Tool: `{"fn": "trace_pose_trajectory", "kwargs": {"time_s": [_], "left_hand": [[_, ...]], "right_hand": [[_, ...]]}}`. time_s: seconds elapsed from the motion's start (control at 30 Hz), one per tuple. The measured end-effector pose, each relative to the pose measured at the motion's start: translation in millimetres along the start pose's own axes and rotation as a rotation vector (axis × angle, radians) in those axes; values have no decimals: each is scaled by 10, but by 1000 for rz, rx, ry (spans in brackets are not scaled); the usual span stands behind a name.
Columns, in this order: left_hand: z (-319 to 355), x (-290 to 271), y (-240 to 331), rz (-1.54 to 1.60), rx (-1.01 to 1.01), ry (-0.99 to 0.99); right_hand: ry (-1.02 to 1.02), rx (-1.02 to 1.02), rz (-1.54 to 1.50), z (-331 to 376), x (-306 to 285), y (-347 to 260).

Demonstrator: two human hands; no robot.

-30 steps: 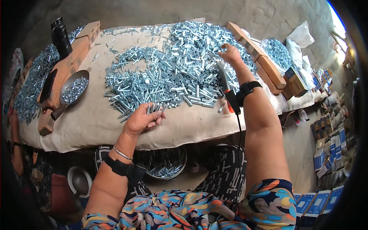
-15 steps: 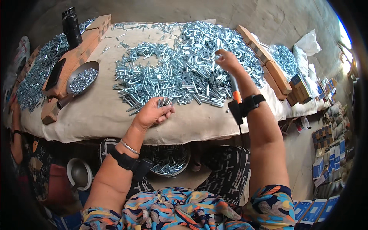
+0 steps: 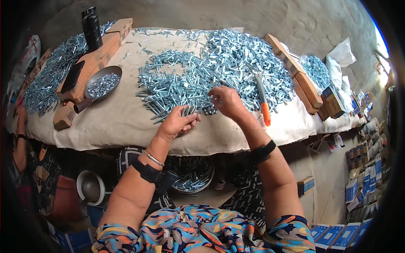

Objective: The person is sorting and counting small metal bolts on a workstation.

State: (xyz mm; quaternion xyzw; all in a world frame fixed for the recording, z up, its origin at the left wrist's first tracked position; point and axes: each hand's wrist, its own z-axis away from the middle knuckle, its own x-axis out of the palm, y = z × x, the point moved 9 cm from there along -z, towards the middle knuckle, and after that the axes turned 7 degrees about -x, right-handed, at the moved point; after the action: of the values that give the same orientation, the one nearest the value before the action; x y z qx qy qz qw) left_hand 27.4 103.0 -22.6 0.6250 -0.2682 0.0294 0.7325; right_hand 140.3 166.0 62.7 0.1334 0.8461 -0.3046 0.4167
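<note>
My left hand [image 3: 179,124] is closed around several short metal sleeves [image 3: 189,110], their ends sticking up between thumb and fingers. It hovers over the front of the cloth-covered table. To its right, my right hand [image 3: 228,102] has curled fingers at the near edge of the metal pile; whatever is in them is too small or hidden to name. Beyond the left hand spreads a heap of loose bolts [image 3: 168,86]. It merges on the right with a taller heap of metal sleeves [image 3: 247,55]. On that heap's near side lies a flat tool with an orange handle [image 3: 265,113].
A pan of small metal parts [image 3: 103,85], a dark phone [image 3: 72,77] and a black bottle [image 3: 92,31] stand left, by bricks [image 3: 106,45]. More bricks [image 3: 306,86] edge the right side. A bucket of metal parts [image 3: 192,179] sits below. Another person's arm [image 3: 20,135] shows far left.
My right hand has come from over the sleeve heap, leftward and nearer, close to my left hand. The orange-handled tool is now uncovered. My left hand keeps its sleeves.
</note>
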Motion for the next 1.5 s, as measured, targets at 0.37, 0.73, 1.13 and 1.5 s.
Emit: {"fn": "trace_pose_trajectory", "kwargs": {"time_s": [0.37, 0.73, 1.13, 1.5], "left_hand": [[557, -676, 367, 40, 138, 449], [803, -793, 471, -509, 149, 846], [803, -550, 443, -611, 113, 867], [677, -571, 370, -414, 137, 731]], "right_hand": [[171, -12, -20, 358, 243, -393], [150, -82, -136, 243, 551, -710], [105, -46, -69, 48, 893, -893], [141, -119, -166, 136, 784, -925]]}}
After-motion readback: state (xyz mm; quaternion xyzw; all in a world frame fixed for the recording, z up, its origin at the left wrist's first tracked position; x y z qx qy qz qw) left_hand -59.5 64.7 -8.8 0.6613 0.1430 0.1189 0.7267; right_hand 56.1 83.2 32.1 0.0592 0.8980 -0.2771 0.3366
